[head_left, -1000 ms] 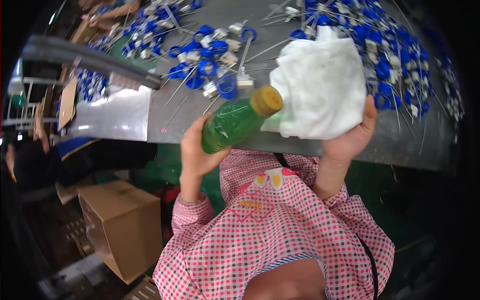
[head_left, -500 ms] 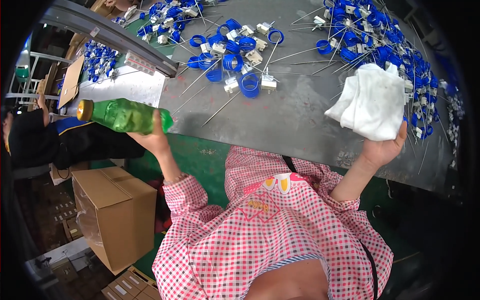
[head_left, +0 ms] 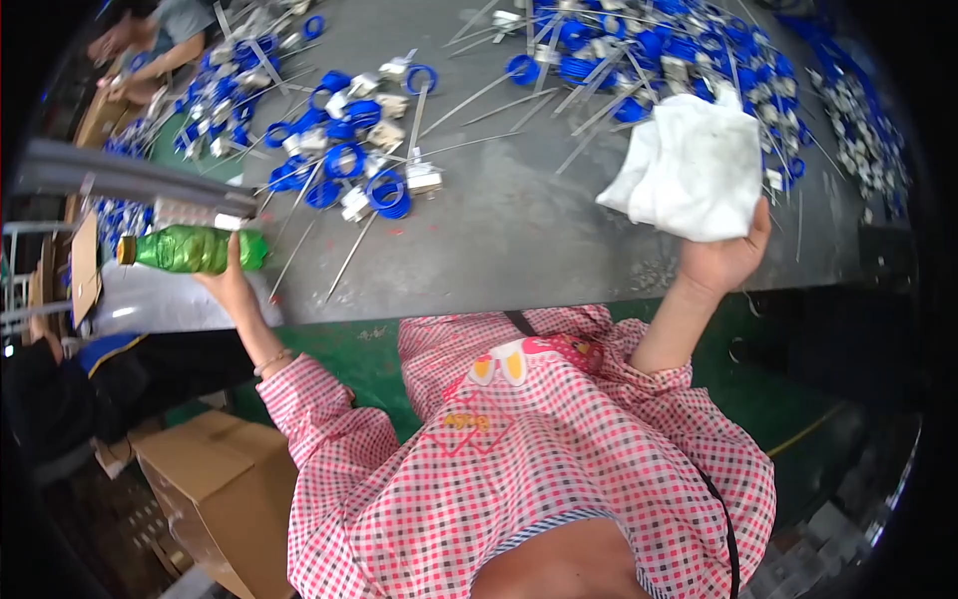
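Observation:
My left hand [head_left: 232, 290] is closed round a green plastic bottle [head_left: 190, 250] with a yellow-brown cap. The bottle lies sideways in it, cap to the left, at the table's left end. A folded white cloth [head_left: 689, 168] rests in my right hand [head_left: 720, 262], whose fingers are mostly hidden under it. The cloth is held above the grey table [head_left: 489, 240], in front of a large pile of blue coiled parts [head_left: 639, 50] with pale blocks and thin metal rods. A smaller cluster of the same coiled parts [head_left: 344, 160] lies between my hands.
A metal rail [head_left: 130, 180] crosses the left side above the bottle. Another person [head_left: 165, 50] sits at the far left, beside more coiled parts [head_left: 230, 90]. A cardboard box [head_left: 220, 489] stands on the floor at my left. More parts [head_left: 863, 140] fill the far right.
The view has shifted, so the table parts appear further left. My left hand has carried the bottle leftward and out toward the rail. The cloth stays in my right hand.

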### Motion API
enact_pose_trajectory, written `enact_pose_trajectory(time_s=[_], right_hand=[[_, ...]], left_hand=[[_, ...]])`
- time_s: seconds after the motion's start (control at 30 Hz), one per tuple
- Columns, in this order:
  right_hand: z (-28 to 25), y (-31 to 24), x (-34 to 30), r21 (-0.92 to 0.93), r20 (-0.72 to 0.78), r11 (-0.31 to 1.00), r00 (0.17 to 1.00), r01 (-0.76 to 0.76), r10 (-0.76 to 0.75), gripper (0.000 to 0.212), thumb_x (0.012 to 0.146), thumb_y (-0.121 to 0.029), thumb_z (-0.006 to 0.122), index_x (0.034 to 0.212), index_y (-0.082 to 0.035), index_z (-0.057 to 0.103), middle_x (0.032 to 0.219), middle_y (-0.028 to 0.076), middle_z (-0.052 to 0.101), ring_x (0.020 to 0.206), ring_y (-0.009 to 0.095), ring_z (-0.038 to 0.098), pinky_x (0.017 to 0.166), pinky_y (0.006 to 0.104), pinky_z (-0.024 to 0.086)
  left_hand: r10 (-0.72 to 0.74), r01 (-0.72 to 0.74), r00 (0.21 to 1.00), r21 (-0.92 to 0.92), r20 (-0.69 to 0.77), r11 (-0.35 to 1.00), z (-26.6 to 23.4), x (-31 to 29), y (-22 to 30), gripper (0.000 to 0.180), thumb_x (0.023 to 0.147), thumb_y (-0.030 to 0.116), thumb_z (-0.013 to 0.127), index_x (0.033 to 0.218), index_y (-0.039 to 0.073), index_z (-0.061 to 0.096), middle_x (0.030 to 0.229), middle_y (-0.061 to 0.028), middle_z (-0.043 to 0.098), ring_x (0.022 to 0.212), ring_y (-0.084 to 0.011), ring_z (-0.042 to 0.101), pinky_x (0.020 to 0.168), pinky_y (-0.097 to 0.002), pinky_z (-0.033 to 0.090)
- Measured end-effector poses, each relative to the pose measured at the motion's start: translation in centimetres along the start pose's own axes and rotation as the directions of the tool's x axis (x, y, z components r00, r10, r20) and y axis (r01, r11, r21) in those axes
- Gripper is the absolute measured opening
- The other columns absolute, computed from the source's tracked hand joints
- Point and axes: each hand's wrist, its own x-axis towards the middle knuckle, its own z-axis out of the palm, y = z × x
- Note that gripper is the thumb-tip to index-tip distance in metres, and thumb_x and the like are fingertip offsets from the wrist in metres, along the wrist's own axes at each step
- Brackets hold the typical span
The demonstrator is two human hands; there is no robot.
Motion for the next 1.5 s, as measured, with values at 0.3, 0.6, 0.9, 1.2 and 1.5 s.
enact_pose_trajectory(time_s=[0.3, 0.6, 0.9, 1.2, 1.5], right_hand=[[-2.0, -3.0, 0.5, 0.101, 0.028, 0.994, 0.999, 0.028, -0.031, 0.051, 0.079, -0.019, 0.042, 0.123, 0.003, 0.028, 0.129, 0.017, 0.029, 0.12, 0.03, 0.026, 0.1, 0.0459, 0.015], [-4.6, -4.3, 2.0, 0.202, 0.125, 0.979, 0.992, -0.026, 0.001, 0.052, 0.083, -0.027, 0.038, 0.125, 0.002, 0.026, 0.13, 0.016, 0.028, 0.121, 0.03, 0.025, 0.1, 0.0461, 0.014], [-5.8, -5.5, 0.4, 0.227, 0.103, 0.969, 0.992, -0.098, 0.076, 0.052, 0.084, -0.029, 0.037, 0.126, 0.0, 0.026, 0.131, 0.014, 0.027, 0.122, 0.03, 0.023, 0.1, 0.0458, 0.013], [-7.3, -6.9, 1.5, 0.245, 0.04, 0.969, 0.999, -0.042, 0.034, 0.051, 0.084, -0.029, 0.037, 0.125, 0.0, 0.028, 0.13, 0.014, 0.029, 0.121, 0.029, 0.025, 0.1, 0.0455, 0.014], [-6.0, -5.8, 1.0, 0.29, 0.17, 0.95, 0.983, -0.113, 0.065, 0.05, 0.084, -0.029, 0.037, 0.124, 0.0, 0.028, 0.13, 0.014, 0.029, 0.12, 0.029, 0.026, 0.1, 0.0452, 0.015]], left_hand=[[-0.288, 0.24, 0.95, 0.308, 0.121, 0.921, -4.8, -0.1, -2.9, 0.087, 0.067, 0.013, 0.067, 0.126, -0.001, 0.005, 0.128, -0.0232, 0.019, 0.114, -0.0274, 0.028, 0.094, -0.0367, 0.026], [0.329, -0.357, 0.829, -0.024, 0.452, 0.934, 19.3, -4.5, 18.4, 0.024, 0.077, 0.009, 0.053, 0.1, 0.002, 0.053, 0.099, -0.0081, 0.054, 0.09, -0.0162, 0.052, 0.076, -0.0277, 0.043], [0.073, -0.52, 0.526, 0.252, 0.848, 0.816, 43.5, 0.9, 7.4, 0.03, 0.066, 0.025, 0.057, 0.09, 0.006, 0.06, 0.087, -0.0146, 0.06, 0.082, -0.0282, 0.057, 0.074, -0.0334, 0.044], [0.283, -0.621, 0.707, 0.378, 0.649, 0.686, 40.1, -1.3, 10.5, 0.038, 0.064, 0.025, 0.062, 0.096, 0.006, 0.052, 0.091, -0.0158, 0.055, 0.084, -0.0312, 0.054, 0.073, -0.0368, 0.043], [0.306, -0.774, 0.556, 0.346, 0.773, 0.531, 37.6, -1.6, 11.0, 0.045, 0.066, 0.032, 0.06, 0.1, 0.005, 0.047, 0.1, -0.018, 0.05, 0.091, -0.0358, 0.049, 0.076, -0.0386, 0.043]])
